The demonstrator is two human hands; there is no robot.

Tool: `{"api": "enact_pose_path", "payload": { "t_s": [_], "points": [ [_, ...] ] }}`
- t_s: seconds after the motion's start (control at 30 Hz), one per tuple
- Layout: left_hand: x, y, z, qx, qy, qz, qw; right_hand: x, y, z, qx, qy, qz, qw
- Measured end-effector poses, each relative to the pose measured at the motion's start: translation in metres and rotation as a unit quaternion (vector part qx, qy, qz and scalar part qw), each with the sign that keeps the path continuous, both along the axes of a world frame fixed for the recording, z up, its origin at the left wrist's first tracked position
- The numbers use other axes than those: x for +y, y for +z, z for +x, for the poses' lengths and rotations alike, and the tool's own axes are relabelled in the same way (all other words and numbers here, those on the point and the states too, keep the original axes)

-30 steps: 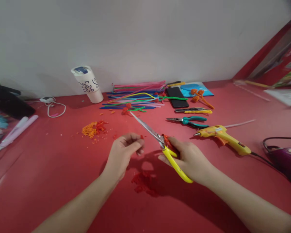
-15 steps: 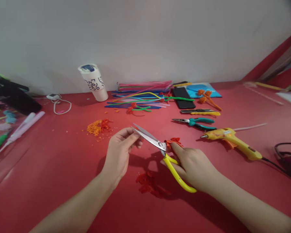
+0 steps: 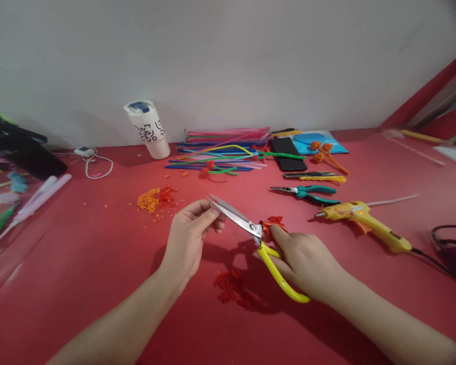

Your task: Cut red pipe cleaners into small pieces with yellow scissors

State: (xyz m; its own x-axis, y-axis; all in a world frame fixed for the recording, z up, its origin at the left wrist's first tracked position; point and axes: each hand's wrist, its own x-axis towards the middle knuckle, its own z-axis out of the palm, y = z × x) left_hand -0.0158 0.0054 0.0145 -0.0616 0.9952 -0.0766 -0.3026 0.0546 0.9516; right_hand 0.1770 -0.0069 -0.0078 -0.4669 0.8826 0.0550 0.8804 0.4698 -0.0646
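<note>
The scissors (image 3: 254,227) are held above the near middle of the red tabletop (image 3: 110,263), blades pointing far and left, their tips slightly parted. The right hand (image 3: 307,256) has its grip closed around the yellow handles, with a soft-looking red-orange bundle (image 3: 273,221) caught by the forefinger. The left hand (image 3: 188,235) has its grip pinched on a small red piece (image 3: 215,201) just at the blade tips. The scissors look stiff and rather weighty in the metal, the handles smooth and perhaps a little slippery, best taken by the yellow loops. The red piece should be light and limp, easily crushed, best pinched at its edge, away from the blades. On the far side, the white cup (image 3: 155,137) carries dark lettering that I cannot read with confidence; the label on the yellow glue gun (image 3: 376,223), right, is too small to tell.
</note>
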Motion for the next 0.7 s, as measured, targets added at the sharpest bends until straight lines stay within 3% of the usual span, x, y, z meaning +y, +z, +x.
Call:
{"api": "enact_pose_path", "payload": {
  "t_s": [0.47, 0.6, 0.7],
  "points": [
    [0.001, 0.000, -0.001, -0.015, 0.002, -0.003, 1.000, 0.002, -0.001, 0.000, 0.011, -0.004, 0.018, 1.000],
    [0.001, 0.000, -0.001, -0.013, -0.004, -0.011, 1.000, 0.003, 0.003, -0.002, 0.073, -0.044, -0.047, 0.995],
    [-0.002, -0.001, 0.003, -0.006, -0.066, -0.047, 0.997, 0.004, 0.010, -0.007, 0.194, -0.067, -0.120, 0.971]
  ]
}}
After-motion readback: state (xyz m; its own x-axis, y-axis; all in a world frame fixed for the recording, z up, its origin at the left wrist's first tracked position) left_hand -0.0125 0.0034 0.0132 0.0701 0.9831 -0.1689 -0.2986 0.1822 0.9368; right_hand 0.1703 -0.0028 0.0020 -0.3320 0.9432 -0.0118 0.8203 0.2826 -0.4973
